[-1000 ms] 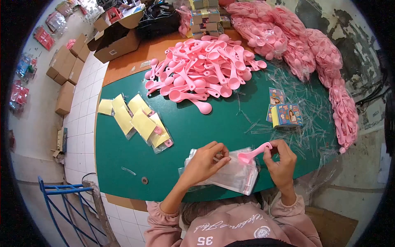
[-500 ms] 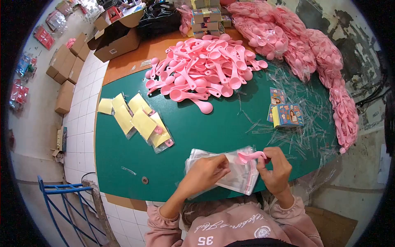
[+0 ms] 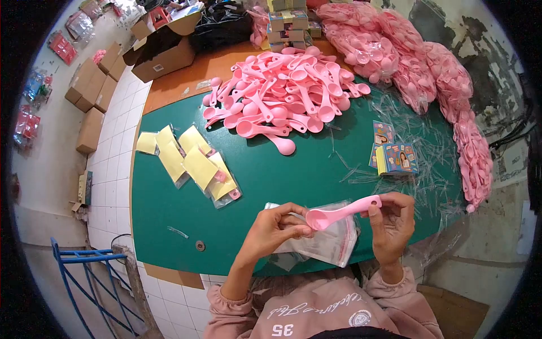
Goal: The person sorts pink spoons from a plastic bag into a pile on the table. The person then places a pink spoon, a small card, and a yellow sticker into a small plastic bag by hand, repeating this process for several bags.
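Stretched between my two hands is a pink measuring spoon [image 3: 342, 213], held over the bags with its bowl to the left. My right hand [image 3: 393, 226] pinches the end of its handle. The thumb and fingers of my left hand [image 3: 278, 229] close at the rim of the bowl. Beneath lies a stack of clear plastic bags [image 3: 333, 244], partly covered by my left hand and the spoon. Farther back, a large heap of pink spoons [image 3: 282, 93] covers the table's far middle.
Packed bags with yellow cards [image 3: 199, 168] lie at left on the green table [image 3: 271, 175]. Printed cards [image 3: 398, 158] and clear plastic strips [image 3: 435, 186] are at right. Bagged spoons [image 3: 418, 79] line the right edge. A metal washer [image 3: 200, 246] sits near the front left.
The spoon has been lifted and turned, so its full length shows. My right hand has moved up and right; my left hand has come to the bowl.
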A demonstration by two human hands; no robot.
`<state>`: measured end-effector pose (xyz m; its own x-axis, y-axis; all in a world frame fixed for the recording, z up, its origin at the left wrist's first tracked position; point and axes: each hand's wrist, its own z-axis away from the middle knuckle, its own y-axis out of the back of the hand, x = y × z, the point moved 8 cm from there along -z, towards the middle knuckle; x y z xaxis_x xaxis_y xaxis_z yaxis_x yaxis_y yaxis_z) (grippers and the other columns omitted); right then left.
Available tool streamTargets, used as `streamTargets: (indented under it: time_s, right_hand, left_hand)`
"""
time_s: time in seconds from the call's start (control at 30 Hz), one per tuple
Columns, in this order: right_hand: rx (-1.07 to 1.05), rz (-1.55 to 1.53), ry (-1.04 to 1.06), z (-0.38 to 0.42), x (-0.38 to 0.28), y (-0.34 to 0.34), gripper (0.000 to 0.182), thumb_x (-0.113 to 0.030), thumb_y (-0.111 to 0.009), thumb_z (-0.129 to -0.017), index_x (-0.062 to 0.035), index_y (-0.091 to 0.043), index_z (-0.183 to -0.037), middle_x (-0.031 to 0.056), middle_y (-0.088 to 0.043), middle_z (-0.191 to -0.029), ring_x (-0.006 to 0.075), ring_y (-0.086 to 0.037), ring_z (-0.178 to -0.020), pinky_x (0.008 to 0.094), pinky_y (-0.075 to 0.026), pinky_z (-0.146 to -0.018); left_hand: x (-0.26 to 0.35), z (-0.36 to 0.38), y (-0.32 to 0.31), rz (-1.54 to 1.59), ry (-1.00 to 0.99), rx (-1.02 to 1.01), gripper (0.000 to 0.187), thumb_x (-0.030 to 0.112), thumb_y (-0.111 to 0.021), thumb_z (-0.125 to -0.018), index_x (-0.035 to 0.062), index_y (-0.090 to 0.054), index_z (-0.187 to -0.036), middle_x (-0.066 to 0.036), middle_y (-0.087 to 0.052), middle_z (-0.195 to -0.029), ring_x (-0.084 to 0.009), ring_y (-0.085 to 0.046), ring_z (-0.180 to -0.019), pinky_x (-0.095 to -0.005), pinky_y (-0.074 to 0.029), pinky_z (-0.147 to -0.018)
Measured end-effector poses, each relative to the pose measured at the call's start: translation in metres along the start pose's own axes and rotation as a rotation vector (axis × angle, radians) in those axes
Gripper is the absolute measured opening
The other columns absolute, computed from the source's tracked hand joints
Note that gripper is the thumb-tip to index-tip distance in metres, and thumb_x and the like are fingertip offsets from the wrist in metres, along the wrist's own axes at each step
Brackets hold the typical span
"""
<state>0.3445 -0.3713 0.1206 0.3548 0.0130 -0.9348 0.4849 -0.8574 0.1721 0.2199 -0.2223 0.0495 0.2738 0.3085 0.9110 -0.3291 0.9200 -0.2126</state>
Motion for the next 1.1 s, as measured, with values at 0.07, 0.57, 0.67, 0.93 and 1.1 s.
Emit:
streamTargets:
  time_s: [0.07,0.57,0.67,0.93,1.1]
  right_hand:
    - [0.08,-0.145,0.001,-0.001,-0.003,0.002,0.021,0.0,-0.06,-0.081,0.0042,-0.047,-0.097,0.012,-0.055,-0.092,0.0145,-0.059,-0.075,0.0254,-0.05,-0.068]
    - [-0.306,-0.132,-0.248,-0.013,0.024,-0.038,0.017,-0.001,-0.062,-0.079,0.0024,-0.05,-0.092,0.0092,-0.06,-0.084,0.0109,-0.059,-0.074,0.0239,-0.048,-0.067]
    - [-0.256,-0.154,-0.204,-0.015,0.023,-0.033,0.017,-0.006,-0.061,-0.081,0.0019,-0.052,-0.092,0.0095,-0.06,-0.085,0.0124,-0.059,-0.075,0.0244,-0.048,-0.068]
    - [-0.569,-0.011,0.166,-0.024,-0.001,-0.047,0.032,-0.034,-0.052,-0.086,-0.0038,-0.063,-0.091,0.0153,-0.052,-0.101,0.0262,-0.053,-0.09,0.035,-0.044,-0.078]
    - [0.095,0.979,-0.152,-0.098,0.092,0.102,0.041,-0.026,-0.062,-0.077,0.0019,-0.056,-0.106,0.0196,-0.055,-0.097,0.0319,-0.053,-0.093,0.0376,-0.042,-0.081]
  left_hand:
    - [-0.002,-0.001,0.001,-0.049,0.013,0.021,0.024,0.003,-0.066,-0.076,-0.004,-0.055,-0.097,-0.011,-0.066,-0.082,-0.0128,-0.063,-0.075,-0.0223,-0.047,-0.068]
    - [0.002,-0.004,-0.01,0.07,-0.2,0.072,0.023,0.013,-0.056,-0.087,-0.0024,-0.058,-0.104,-0.005,-0.06,-0.082,-0.01,-0.057,-0.079,-0.0231,-0.046,-0.073]
    - [0.005,-0.004,-0.006,-0.362,-0.17,-0.054,0.026,0.02,-0.049,-0.09,-0.0016,-0.059,-0.101,-0.007,-0.058,-0.074,-0.0103,-0.053,-0.067,-0.024,-0.044,-0.063]
    - [0.019,-0.011,0.003,-0.058,-0.239,0.189,0.029,0.019,-0.041,-0.094,-0.0017,-0.061,-0.087,-0.002,-0.062,-0.072,-0.0053,-0.051,-0.061,-0.0198,-0.041,-0.055]
    - [0.033,0.005,0.023,-0.039,-0.266,0.232,0.031,0.021,-0.035,-0.096,-0.0042,-0.054,-0.094,-0.013,-0.063,-0.087,-0.0192,-0.064,-0.079,-0.0275,-0.052,-0.068]
